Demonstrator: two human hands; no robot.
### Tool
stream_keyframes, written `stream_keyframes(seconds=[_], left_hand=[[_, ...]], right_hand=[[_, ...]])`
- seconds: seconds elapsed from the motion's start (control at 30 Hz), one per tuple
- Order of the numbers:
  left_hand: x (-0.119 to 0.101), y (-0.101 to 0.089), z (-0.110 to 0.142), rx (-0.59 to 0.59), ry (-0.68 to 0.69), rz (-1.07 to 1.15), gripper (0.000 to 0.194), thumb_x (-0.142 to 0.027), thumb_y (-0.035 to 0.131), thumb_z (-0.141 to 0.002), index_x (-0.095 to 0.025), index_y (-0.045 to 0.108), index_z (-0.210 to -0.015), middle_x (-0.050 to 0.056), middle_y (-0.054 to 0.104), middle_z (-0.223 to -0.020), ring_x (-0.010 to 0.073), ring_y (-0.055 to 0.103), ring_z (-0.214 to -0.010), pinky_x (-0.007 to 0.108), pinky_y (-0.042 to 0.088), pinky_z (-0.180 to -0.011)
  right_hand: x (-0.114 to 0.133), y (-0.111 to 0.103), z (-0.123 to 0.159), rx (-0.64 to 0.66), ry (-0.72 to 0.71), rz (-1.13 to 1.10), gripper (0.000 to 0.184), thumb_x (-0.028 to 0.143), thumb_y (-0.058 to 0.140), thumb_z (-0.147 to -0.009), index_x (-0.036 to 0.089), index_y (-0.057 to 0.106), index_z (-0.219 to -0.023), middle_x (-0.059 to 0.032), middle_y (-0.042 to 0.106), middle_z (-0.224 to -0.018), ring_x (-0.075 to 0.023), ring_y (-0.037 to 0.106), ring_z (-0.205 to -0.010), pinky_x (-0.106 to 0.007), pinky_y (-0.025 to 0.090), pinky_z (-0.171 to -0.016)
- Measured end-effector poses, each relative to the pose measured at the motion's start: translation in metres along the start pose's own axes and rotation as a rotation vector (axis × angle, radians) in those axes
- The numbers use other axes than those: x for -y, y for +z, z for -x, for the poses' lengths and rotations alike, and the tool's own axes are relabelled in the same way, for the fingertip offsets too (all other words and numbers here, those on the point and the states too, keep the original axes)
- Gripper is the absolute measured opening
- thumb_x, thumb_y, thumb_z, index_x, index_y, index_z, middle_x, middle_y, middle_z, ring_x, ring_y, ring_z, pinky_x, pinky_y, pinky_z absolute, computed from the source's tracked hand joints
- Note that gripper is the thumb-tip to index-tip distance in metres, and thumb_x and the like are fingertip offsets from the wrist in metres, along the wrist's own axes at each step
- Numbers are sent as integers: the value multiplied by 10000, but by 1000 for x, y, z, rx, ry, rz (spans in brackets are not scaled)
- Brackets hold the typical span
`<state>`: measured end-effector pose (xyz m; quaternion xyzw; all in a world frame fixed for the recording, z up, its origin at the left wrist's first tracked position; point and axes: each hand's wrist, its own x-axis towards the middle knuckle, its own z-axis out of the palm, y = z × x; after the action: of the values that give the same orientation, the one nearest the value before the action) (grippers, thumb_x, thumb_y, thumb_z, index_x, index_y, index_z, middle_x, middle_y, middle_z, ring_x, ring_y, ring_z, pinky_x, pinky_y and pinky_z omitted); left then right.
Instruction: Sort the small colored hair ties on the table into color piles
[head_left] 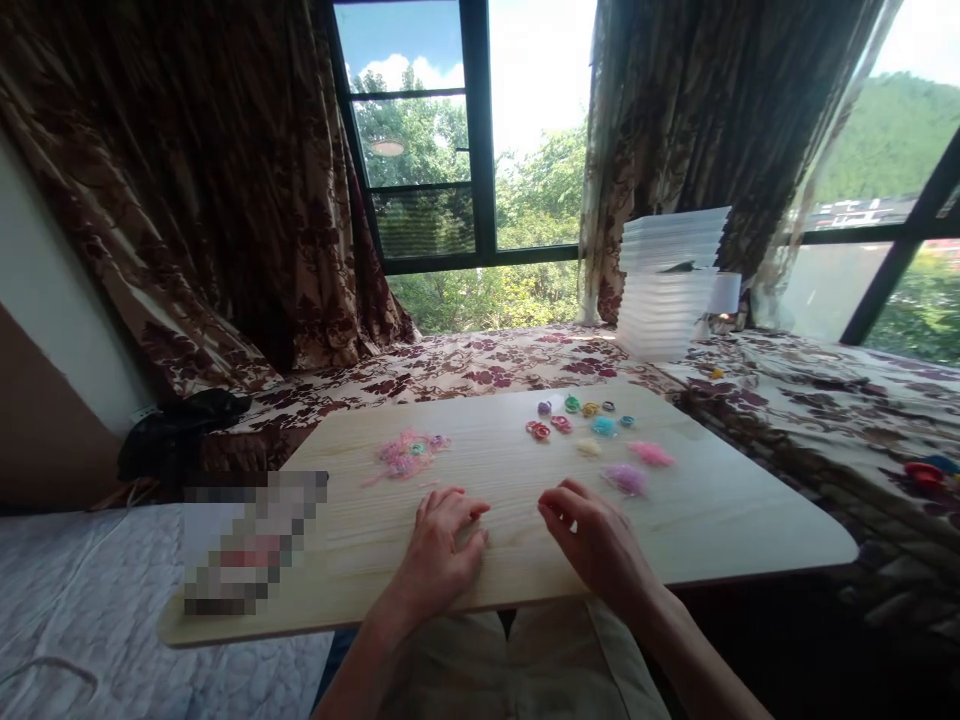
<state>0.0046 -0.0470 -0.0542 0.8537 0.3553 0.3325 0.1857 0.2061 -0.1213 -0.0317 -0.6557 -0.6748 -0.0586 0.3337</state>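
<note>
My left hand (448, 540) rests on the pale wooden table (502, 470), its fingers loosely spread and the thumb apart. To its upper left lies a loose mixed pile of small bands (409, 455), mostly pink with some green and purple. My right hand (592, 530) is near the table's front edge with thumb and fingertips pinched together; anything between them is too small to see. Beyond it lie a lilac heap (625, 479), a pink heap (651, 454), a cream heap (589, 449) and a turquoise heap (604, 426). Red bands (538, 430) and a green bundle (572, 403) lie farther back.
A blurred-out item (255, 545) lies at the table's left end. Behind the table, a tall stack of translucent white trays (667, 300) stands on a flower-patterned ledge (480, 365) below the window. A black bag (180, 430) sits at the left.
</note>
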Motion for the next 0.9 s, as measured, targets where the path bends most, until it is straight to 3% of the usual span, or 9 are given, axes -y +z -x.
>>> stream_keyframes(seconds=[0.2, 0.37, 0.53, 0.67, 0.77, 0.9], left_hand=[[0, 0, 0, -6, -5, 9, 213, -224, 533, -789, -226, 652, -966, 43, 676, -982, 243, 512, -1145, 453, 367, -1033], [1, 1, 0, -4, -9, 3, 205, -230, 530, -793, -223, 653, -957, 46, 676, -988, 246, 513, -1142, 466, 357, -1043], [1, 1, 0, -3, -8, 6, 207, -232, 528, -796, -225, 653, -960, 48, 678, -994, 249, 512, -1142, 478, 335, -1065], [1, 1, 1, -11, -9, 4, 206, -232, 532, -792, -225, 659, -954, 50, 683, -993, 253, 516, -1138, 479, 335, -1069], [1, 1, 1, -22, -8, -1, 204, -233, 537, -787, -229, 661, -949, 47, 685, -989, 254, 523, -1132, 472, 351, -1058], [2, 2, 1, -24, -4, -7, 205, -233, 537, -788, -233, 665, -948, 43, 687, -983, 251, 527, -1129, 464, 363, -1048]], right_hand=[[-64, -50, 5, -163, 248, 132, 268, 402, 477, -838, 241, 691, -822, -29, 699, -854, -164, 637, -678, -261, 433, -588], [-100, -53, 4, -100, 389, 211, 252, 388, 500, -813, 253, 713, -827, -25, 726, -878, -199, 664, -743, -282, 448, -614], [-105, -45, -1, -84, 401, 261, 287, 379, 488, -816, 237, 722, -902, -52, 730, -960, -211, 670, -788, -293, 460, -636], [-104, -57, 7, -139, 357, 221, 307, 356, 466, -821, 231, 708, -962, -56, 725, -960, -196, 671, -740, -294, 477, -623], [-95, -63, 22, -152, 305, 134, 309, 346, 459, -827, 249, 700, -994, -52, 732, -921, -209, 679, -775, -309, 503, -661], [-76, -51, 37, -63, 220, 29, 297, 357, 451, -854, 264, 702, -981, -47, 732, -935, -211, 677, -863, -319, 516, -746]])
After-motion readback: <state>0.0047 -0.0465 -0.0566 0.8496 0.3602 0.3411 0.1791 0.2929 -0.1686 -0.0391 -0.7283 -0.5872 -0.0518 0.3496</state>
